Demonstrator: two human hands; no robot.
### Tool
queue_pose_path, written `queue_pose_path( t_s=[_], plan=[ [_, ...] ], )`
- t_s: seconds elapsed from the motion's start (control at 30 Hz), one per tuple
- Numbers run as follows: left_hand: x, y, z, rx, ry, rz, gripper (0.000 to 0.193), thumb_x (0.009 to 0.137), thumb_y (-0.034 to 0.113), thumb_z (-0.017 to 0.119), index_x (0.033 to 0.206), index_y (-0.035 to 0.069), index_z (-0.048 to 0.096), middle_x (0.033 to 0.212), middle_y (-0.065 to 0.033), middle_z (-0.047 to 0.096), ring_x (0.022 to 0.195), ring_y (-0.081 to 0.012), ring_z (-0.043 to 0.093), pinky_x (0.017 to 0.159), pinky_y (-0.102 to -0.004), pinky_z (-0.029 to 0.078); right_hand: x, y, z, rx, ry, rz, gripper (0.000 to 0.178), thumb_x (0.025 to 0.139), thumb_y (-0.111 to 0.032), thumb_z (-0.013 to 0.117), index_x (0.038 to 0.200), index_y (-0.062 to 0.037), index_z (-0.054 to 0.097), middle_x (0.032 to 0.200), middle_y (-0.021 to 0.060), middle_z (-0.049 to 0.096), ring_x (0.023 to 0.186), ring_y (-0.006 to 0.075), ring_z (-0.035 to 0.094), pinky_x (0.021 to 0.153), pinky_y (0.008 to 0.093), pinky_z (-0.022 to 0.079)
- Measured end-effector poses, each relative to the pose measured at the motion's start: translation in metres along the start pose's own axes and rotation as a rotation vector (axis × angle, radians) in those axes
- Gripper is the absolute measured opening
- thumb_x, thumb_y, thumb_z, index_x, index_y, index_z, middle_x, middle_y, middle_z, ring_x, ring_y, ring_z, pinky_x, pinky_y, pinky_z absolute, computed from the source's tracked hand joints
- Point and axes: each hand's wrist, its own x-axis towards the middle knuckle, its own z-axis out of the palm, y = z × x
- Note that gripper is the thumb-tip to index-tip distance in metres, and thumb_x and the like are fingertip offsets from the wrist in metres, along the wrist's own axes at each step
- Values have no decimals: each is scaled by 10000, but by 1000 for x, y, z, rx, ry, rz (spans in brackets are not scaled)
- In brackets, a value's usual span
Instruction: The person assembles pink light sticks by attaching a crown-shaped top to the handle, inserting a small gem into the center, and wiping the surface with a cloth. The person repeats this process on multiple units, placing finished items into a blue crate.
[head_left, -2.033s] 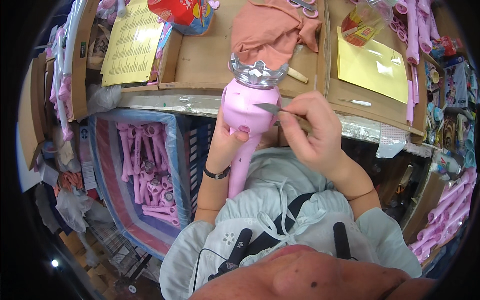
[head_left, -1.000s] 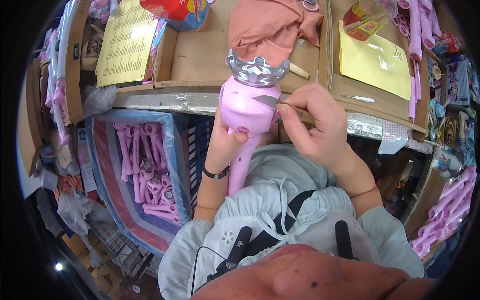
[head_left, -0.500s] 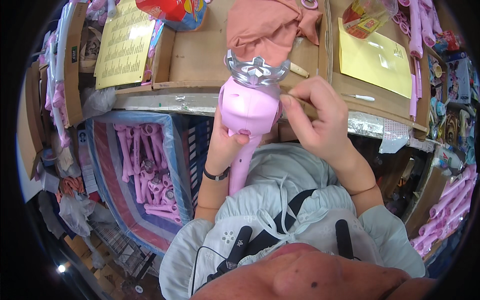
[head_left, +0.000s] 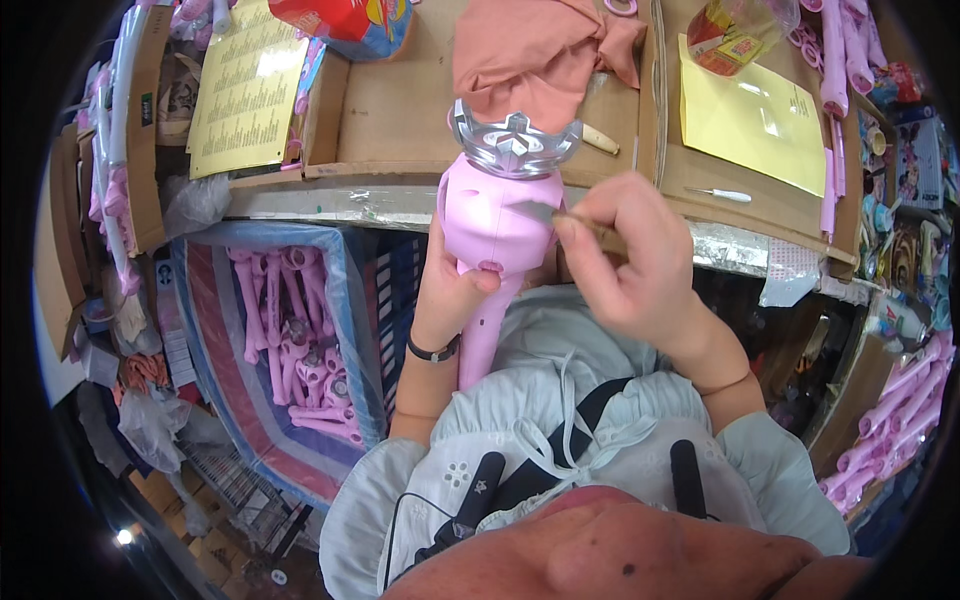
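My left hand (head_left: 448,290) is closed around a pink toy wand (head_left: 497,225) just below its bulky head, thumb near a small dark pink spot. The wand stands upright in the picture, its handle running down toward my lap. A shiny silver crown piece (head_left: 515,145) tops the head. My right hand (head_left: 635,255) is closed on a small knife, pinched between thumb and fingers. Its pointed grey blade (head_left: 535,210) lies over the right side of the wand's head; whether it touches is unclear. Most of the knife's handle is hidden in my fingers.
A lined blue basket (head_left: 350,350) of pink wand parts stands at my left. On the bench, a cardboard tray (head_left: 380,120) holds a salmon cloth (head_left: 530,60) and a pale-handled tool (head_left: 600,140). A white-handled screwdriver (head_left: 720,194) lies farther right, near a yellow sheet (head_left: 750,130).
My right hand has moved slightly down, and the knife's blade now shows across the wand's head instead of at its right edge. The left hand and wand are nearly still.
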Motion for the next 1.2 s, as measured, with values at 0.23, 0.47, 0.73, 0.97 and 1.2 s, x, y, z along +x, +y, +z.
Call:
queue_pose_path(
  t_s=[0.23,0.47,0.73,0.97,1.2],
  plan=[
    [1,-3,-3,-10,-10,10,1173,556,491,842,1417,22,197,1280,-76,470,1141,-163,491,936,-303,414,-1,-4,-3,35,-62,30,84,777,-55,656,773,-25,578,702,79,546,516,194,550,429,291,429],
    [0,-3,-2,-27,-11,-8,1160,564,505,830,1417,27,205,1282,-63,468,1146,-152,480,936,-291,405,-5,2,-5,-71,7,52,73,767,-51,659,770,-39,588,708,81,558,555,203,558,426,290,420],
    [-1,-2,-2,-27,-3,10,1144,577,515,818,1418,28,216,1294,-61,459,1166,-150,462,949,-289,394,-12,0,-9,-44,29,157,93,770,-41,666,762,-21,576,701,81,551,524,194,544,421,278,411],
    [-1,-7,-6,25,4,36,1101,614,525,794,1411,23,224,1286,-70,464,1155,-156,472,949,-295,400,-18,1,-10,-56,85,137,90,781,-33,654,763,-17,568,698,78,546,550,206,551,432,288,417],
    [-1,-6,-6,69,2,55,1091,627,552,774,1405,20,224,1285,-81,461,1147,-160,477,944,-304,408,-25,-1,-6,-8,85,76,90,769,-36,660,768,-32,570,706,86,557,546,215,555,441,301,417]
  ],
)
